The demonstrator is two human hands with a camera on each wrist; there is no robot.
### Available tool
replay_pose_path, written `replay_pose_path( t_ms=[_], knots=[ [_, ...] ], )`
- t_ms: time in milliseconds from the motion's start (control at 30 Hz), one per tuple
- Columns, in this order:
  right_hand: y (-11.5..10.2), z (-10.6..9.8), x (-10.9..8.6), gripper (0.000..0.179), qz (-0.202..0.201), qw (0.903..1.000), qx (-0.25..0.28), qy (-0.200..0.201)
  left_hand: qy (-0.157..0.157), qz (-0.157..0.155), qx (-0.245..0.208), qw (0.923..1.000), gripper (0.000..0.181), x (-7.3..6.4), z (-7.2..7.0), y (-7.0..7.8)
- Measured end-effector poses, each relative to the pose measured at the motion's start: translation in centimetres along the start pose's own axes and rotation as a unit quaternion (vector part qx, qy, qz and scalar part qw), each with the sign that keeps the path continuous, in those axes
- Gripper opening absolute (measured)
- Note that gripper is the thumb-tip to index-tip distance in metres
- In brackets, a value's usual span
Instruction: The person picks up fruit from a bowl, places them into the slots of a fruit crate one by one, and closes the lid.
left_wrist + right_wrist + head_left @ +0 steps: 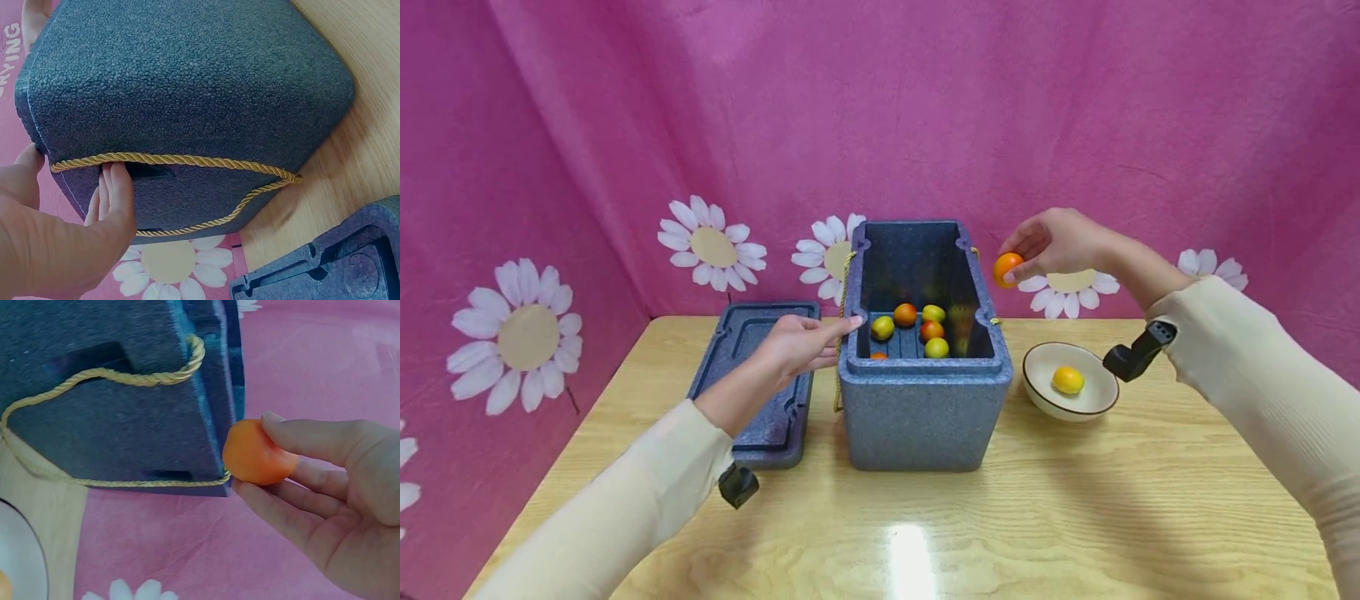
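Observation:
My right hand point(1052, 240) pinches a round orange-coloured fruit point(1006, 269) between thumb and fingers, in the air just right of a dark grey foam box point(925, 417). In the right wrist view the fruit point(256, 453) shows smooth, beside the box's rim. On the box's left side, my left hand point(805, 342) grips the wall, thumb at the rim. Its fingers point(115, 194) press the outer side by the yellow rope point(206, 162). Inside the open box lie several red and yellow-green fruits, such as a red one point(905, 314) and a yellow-green one point(936, 347).
Right of the box a cream bowl point(1037, 396) with a dark rim holds one yellow-orange fruit point(1067, 380). The grey box lid point(760, 425) lies on the wooden table point(820, 533) at left. A pink curtain point(880, 100) with daisies hangs behind.

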State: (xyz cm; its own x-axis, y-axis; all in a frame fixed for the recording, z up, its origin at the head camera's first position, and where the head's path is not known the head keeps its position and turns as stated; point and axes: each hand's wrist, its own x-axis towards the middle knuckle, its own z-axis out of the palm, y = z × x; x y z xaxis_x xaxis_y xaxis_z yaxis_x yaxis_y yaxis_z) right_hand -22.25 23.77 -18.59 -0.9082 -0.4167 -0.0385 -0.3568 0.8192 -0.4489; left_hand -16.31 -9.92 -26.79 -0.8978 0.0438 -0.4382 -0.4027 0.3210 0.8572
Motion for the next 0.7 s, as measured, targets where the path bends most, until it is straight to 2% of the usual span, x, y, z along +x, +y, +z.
replay_pose_path(
  t_ms=[300, 700],
  knots=[
    [-1.9, -1.4, 1.4, 0.037, 0.001, 1.0000, -0.005, -0.003, 0.005, 0.000, 0.001, 1.0000, 0.087, 0.2, -0.1, 0.2],
    [-3.2, -1.5, 3.1, 0.037, -0.001, 0.9999, -0.003, -0.015, -0.001, 0.003, -0.003, 1.0000, 0.088, 0.4, 0.1, -0.1]
  ],
)
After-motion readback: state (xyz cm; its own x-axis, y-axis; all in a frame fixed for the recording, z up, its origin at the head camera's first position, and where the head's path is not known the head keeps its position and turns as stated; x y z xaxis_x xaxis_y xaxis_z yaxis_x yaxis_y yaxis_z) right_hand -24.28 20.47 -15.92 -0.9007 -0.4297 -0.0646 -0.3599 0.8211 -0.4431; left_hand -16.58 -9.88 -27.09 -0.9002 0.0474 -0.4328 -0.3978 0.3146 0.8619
